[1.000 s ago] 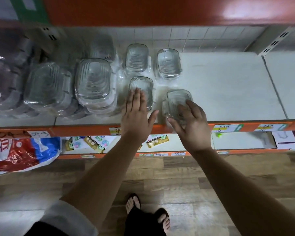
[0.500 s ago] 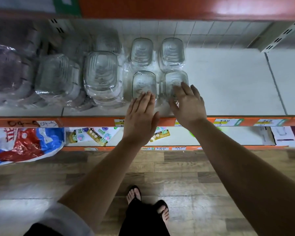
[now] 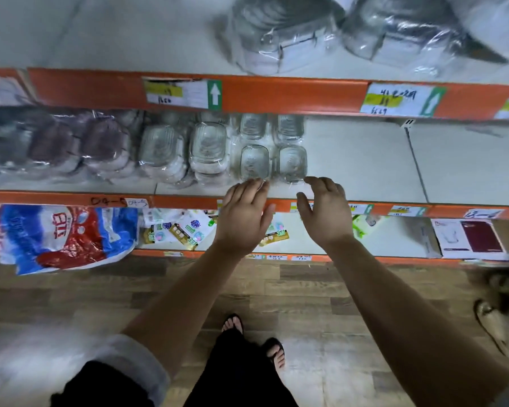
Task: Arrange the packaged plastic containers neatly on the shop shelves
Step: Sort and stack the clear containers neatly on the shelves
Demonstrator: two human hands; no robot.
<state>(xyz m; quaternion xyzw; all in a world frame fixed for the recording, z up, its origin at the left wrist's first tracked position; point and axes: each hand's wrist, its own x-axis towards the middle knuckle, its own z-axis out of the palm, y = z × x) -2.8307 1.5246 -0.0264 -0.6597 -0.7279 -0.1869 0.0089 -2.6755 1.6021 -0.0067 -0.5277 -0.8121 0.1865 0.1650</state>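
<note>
Both your hands have drawn back toward the shelf's front lip since a second ago, when your right hand (image 3: 325,212) was pressing on the front-right container (image 3: 293,162) and sliding it inward. That pack now sits just beside the front-left container (image 3: 254,162) and squarely in front of the back pair (image 3: 271,127), so the four small packs form a tidy block on the shelf (image 3: 362,160). I'd judge this group finished. Your left hand (image 3: 243,218) is flat with its fingers straight and together, and its fingertips (image 3: 259,183) are at the near edge of the front-left pack's wrap. Whether they touch it I cannot tell. Your right hand is loosely curled and empty, just short of the front-right pack. The hands are apart, and neither grips anything. Beyond your left hand and to its outer side, larger wrapped packs (image 3: 207,148) stand stacked. Bare shelf stretches beyond your right hand, room for more stock.
</note>
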